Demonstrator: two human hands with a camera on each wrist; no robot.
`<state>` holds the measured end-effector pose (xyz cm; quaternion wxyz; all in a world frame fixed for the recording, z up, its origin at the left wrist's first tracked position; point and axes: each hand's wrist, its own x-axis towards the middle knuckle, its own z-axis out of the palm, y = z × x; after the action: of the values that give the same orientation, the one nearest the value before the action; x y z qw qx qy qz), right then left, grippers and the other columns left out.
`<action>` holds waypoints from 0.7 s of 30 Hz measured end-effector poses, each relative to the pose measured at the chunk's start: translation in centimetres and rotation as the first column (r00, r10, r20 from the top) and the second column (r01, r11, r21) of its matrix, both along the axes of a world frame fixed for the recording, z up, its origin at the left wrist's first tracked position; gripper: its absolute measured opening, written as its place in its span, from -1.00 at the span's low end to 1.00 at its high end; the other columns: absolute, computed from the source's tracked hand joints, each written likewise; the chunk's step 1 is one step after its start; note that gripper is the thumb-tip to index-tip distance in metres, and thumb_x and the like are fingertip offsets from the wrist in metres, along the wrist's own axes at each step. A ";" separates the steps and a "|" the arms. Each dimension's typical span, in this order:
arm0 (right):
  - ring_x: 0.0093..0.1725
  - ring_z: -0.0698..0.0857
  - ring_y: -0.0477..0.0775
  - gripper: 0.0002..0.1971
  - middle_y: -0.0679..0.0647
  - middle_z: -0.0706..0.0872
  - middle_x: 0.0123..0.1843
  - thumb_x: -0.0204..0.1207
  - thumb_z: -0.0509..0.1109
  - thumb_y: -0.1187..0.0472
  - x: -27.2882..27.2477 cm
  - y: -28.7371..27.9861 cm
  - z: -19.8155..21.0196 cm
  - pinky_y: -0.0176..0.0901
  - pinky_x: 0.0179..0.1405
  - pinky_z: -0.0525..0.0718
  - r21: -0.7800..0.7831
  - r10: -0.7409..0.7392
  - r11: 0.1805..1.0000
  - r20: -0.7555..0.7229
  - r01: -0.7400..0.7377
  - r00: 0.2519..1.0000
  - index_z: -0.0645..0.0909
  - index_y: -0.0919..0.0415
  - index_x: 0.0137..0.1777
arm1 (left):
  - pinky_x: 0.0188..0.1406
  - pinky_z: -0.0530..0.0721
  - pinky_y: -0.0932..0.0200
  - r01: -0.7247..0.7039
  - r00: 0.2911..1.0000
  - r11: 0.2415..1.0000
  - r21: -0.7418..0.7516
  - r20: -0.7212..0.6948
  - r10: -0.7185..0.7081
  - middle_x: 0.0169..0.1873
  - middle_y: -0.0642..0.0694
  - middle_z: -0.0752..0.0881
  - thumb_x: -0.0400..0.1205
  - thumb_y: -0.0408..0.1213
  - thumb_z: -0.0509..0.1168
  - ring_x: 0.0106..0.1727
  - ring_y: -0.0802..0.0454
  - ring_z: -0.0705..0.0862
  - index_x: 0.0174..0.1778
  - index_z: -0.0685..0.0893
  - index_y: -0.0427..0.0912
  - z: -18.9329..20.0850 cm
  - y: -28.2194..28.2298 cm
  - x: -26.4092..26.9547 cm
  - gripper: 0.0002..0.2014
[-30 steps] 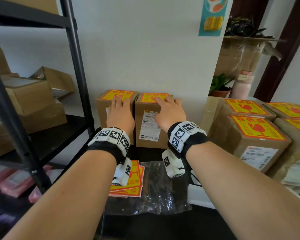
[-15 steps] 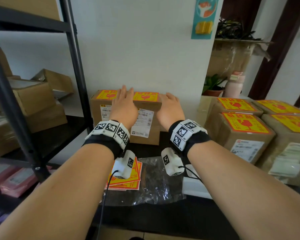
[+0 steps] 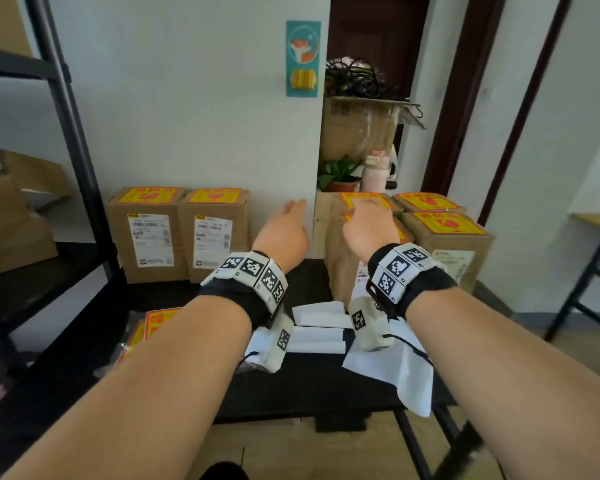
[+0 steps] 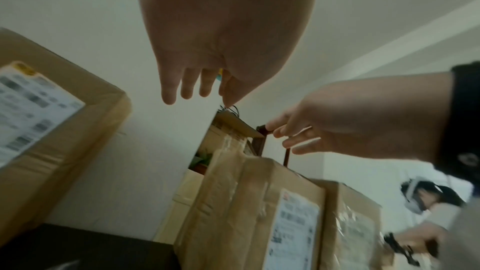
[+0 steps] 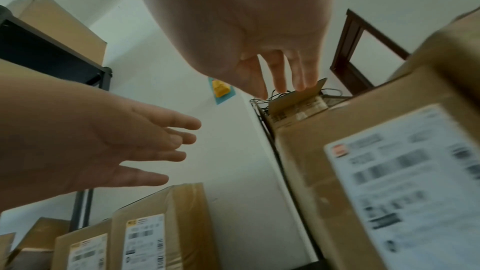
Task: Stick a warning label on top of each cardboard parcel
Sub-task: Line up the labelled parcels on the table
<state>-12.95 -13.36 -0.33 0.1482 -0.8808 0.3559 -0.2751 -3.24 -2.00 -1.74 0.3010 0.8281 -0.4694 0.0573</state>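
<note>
Two cardboard parcels (image 3: 146, 237) (image 3: 215, 237) stand side by side against the wall, each with a yellow warning label on top. To the right is a group of labelled parcels (image 3: 447, 240). My left hand (image 3: 291, 213) hovers empty between the two groups, its fingers straight (image 4: 192, 87). My right hand (image 3: 368, 209) is stretched out over the nearest right parcel (image 3: 340, 265), fingers extended (image 5: 283, 77) and holding nothing. I cannot tell whether it touches the top. A stack of loose warning labels (image 3: 156, 323) lies on the dark table under my left forearm.
White backing papers (image 3: 319, 327) and a white sheet (image 3: 395, 372) lie on the table (image 3: 309, 386) near its front edge. A black metal shelf (image 3: 73, 140) with more boxes stands at the left. A potted plant (image 3: 336, 174) and a pink bottle (image 3: 374, 171) sit behind the right parcels.
Both hands have left the two left parcels and swung right toward the right group. The view has turned right with them. The left parcels stay against the wall.
</note>
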 end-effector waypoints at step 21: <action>0.30 0.64 0.30 -0.53 0.27 0.53 0.41 0.71 0.16 0.13 -3.2 -2.5 -3.0 0.05 0.23 0.58 0.088 -0.013 0.996 0.042 0.009 0.999 0.30 0.16 0.60 | 0.11 0.52 0.10 0.125 0.987 0.978 0.165 -0.125 -0.105 0.33 -0.22 0.62 0.74 -0.38 0.04 0.22 -0.16 0.63 0.55 0.37 -0.05 -1.6 -1.5 -1.9 -0.57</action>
<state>-16.12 -15.82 -3.32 0.1926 -0.8654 0.3692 -0.2787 -5.13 -3.49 -3.36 0.2578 0.8243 -0.5016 -0.0492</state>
